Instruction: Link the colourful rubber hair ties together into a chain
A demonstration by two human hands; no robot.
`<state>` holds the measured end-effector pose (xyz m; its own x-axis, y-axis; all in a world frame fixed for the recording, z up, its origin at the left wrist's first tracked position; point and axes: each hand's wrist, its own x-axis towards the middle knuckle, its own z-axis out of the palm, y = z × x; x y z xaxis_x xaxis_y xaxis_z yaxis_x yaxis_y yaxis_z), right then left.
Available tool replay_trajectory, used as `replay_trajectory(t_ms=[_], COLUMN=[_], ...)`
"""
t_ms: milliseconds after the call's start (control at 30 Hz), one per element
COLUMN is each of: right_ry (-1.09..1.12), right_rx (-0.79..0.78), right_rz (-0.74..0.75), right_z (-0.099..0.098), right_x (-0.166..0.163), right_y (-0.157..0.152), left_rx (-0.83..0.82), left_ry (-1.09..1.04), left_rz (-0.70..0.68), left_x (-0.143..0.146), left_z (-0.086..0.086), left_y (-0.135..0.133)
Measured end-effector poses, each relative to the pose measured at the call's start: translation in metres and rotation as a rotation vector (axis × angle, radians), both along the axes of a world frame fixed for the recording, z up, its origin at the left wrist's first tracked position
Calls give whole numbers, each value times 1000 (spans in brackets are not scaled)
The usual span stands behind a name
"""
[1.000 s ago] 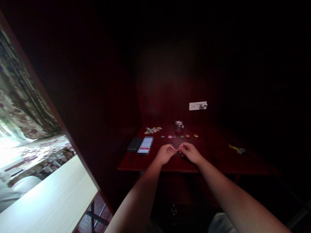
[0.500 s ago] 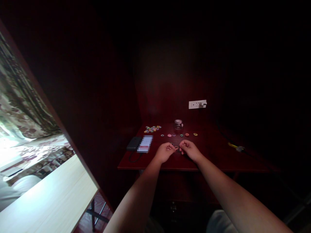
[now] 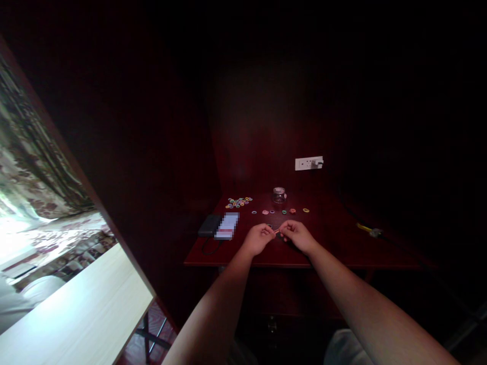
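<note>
Between my two hands a small orange-pink hair tie (image 3: 277, 230) is held, stretched narrow. My left hand (image 3: 259, 239) pinches its left end with thumb and forefinger. At its right end my right hand (image 3: 297, 235) is closed in a pinch. Just behind the fingers lies a dark small ring (image 3: 269, 225), partly hidden. Beyond the hands a loose row of coloured hair ties crosses the desk, among them a pink one (image 3: 265, 212), a green one (image 3: 284, 212), a red-orange one (image 3: 292, 211) and a yellow one (image 3: 306, 210).
A pile of several coloured hair ties (image 3: 239, 203) lies at the back left. Behind the row stands a clear jar (image 3: 279, 195). A phone (image 3: 227, 226) and a black power bank (image 3: 209, 225) with a cable sit left on the dark red desk (image 3: 335, 253). A yellow-ended cable (image 3: 364, 228) lies right.
The hair tie was a round loop at my left fingertips; now it is drawn narrow between both hands. My right fingers have moved slightly left onto it.
</note>
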<state>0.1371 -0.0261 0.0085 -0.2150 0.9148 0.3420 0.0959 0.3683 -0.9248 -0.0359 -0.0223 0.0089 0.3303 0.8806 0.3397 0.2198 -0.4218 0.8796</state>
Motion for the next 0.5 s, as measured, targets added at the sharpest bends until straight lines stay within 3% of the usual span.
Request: replay_trajectory(t_ms=[500], right_ry=[13], right_rx=[-6], right_rz=[5], right_z=[-1], right_x=[1], right_y=[0], left_rx=[21], left_ry=[-33], left_rz=[10], left_x=[1], left_z=[7], left_y=[-7])
